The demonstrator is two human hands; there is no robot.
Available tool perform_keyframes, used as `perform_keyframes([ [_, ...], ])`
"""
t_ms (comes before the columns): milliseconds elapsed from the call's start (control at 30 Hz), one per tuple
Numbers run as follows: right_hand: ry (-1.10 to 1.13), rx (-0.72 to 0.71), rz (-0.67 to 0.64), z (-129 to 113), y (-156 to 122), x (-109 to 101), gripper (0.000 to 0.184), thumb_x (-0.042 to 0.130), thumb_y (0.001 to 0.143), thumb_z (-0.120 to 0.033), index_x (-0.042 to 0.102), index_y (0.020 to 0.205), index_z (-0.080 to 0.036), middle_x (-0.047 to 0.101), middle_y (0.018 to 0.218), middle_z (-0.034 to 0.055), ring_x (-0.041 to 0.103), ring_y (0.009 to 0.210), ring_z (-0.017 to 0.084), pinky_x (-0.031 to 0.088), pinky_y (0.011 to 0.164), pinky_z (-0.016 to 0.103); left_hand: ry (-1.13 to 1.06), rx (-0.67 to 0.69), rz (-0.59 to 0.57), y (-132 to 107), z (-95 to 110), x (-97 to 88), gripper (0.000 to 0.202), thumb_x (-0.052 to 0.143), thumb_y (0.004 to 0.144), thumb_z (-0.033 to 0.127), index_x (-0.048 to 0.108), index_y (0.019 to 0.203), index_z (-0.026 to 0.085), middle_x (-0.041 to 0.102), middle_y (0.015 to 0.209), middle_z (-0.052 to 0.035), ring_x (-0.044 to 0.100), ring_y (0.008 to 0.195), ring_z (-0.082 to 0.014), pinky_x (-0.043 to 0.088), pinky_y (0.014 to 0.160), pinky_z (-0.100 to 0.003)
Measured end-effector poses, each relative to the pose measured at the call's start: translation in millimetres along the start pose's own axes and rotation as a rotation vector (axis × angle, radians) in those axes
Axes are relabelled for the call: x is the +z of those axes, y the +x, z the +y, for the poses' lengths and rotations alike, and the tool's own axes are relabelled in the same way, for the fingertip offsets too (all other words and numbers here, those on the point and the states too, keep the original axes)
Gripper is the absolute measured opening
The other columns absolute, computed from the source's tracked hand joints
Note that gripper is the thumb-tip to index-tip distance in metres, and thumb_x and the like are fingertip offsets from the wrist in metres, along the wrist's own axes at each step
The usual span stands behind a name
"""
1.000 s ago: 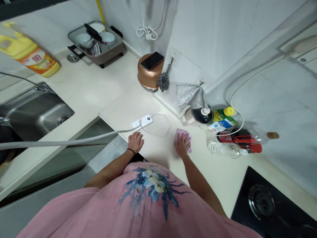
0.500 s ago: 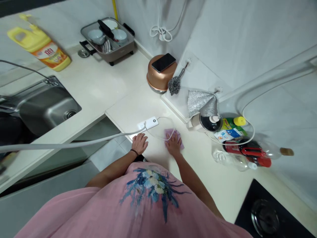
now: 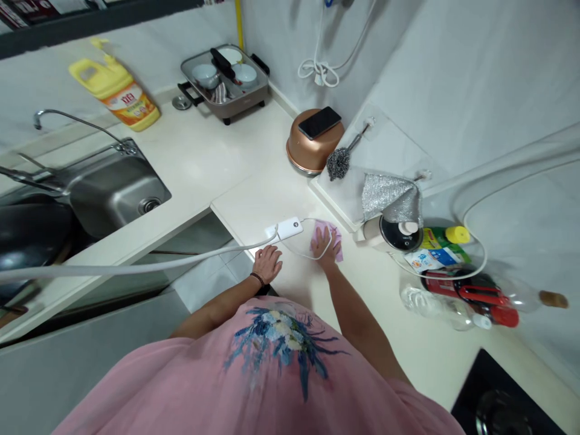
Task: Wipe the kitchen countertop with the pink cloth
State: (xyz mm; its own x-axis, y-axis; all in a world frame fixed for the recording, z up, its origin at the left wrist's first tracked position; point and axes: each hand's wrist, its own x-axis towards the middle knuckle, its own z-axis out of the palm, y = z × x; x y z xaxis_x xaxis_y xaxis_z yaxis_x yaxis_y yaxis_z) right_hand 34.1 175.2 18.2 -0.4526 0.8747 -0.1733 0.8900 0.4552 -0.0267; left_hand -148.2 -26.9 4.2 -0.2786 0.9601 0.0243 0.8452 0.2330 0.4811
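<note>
My right hand presses a pink cloth onto the white countertop, its fingers somewhat apart and bent over the cloth. Cloth shows around the fingertips and along the right side. My left hand, with a dark bracelet at the wrist, rests palm down at the counter's edge; its fingers are stretched out and hold nothing. Just beyond it lies a slim white device with a round dark mark. A thin white cable loops from this device across my right hand.
A thick white cable crosses from the left. Beyond stand a copper-coloured pot with a phone on it, and a pan with bowls. A sink is at left. Right are a small cooker, bottles and a stove.
My right hand and the pink cloth have slid away from me, closer to the wall. My left hand stays at the counter edge. The whole view has shifted slightly.
</note>
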Motion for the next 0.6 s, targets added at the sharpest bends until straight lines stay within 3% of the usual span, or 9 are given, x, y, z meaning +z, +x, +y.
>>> perform_keyframes([
  [200,0.033,-0.338,-0.145,-49,-100,19,0.066,0.042,0.108,-0.046,0.031,0.172,-0.036,0.02,0.182,0.0042,0.011,0.168,0.038,0.014,0.129,0.072,-0.021,-0.013,-0.006,1,1,-0.7,0.044,0.048,0.1,0.03,0.064,0.14,0.022,0.064,0.145,-0.015,0.047,0.145,-0.0317,0.03,0.119,-0.051],
  [333,0.078,-0.436,-0.235,-45,-143,24,0.066,0.045,0.107,-0.052,0.034,0.171,-0.041,0.02,0.182,0.0004,0.011,0.168,0.034,0.013,0.132,0.067,-0.015,-0.013,-0.006,2,1,-2.0,0.045,0.048,0.1,0.029,0.064,0.141,0.021,0.064,0.145,-0.0154,0.047,0.145,-0.0316,0.03,0.118,-0.051],
  [433,0.097,-0.265,-0.245,-14,-167,27,0.065,0.043,0.108,-0.049,0.032,0.171,-0.041,0.019,0.183,-0.0003,0.008,0.169,0.033,0.014,0.131,0.067,-0.01,-0.006,-0.012,3,2,-4.0,0.045,0.047,0.099,0.028,0.064,0.14,0.02,0.064,0.145,-0.0156,0.047,0.144,-0.0312,0.031,0.117,-0.051],
  [600,0.154,0.35,-0.184,82,-234,42,0.065,0.025,0.11,-0.048,0.024,0.174,-0.036,0.014,0.184,0.0037,0.002,0.169,0.032,0.016,0.13,0.07,-0.003,-0.016,-0.031,4,4,-6.3,0.045,0.048,0.098,0.028,0.064,0.14,0.022,0.063,0.146,-0.0153,0.047,0.144,-0.0315,0.031,0.117,-0.051],
])
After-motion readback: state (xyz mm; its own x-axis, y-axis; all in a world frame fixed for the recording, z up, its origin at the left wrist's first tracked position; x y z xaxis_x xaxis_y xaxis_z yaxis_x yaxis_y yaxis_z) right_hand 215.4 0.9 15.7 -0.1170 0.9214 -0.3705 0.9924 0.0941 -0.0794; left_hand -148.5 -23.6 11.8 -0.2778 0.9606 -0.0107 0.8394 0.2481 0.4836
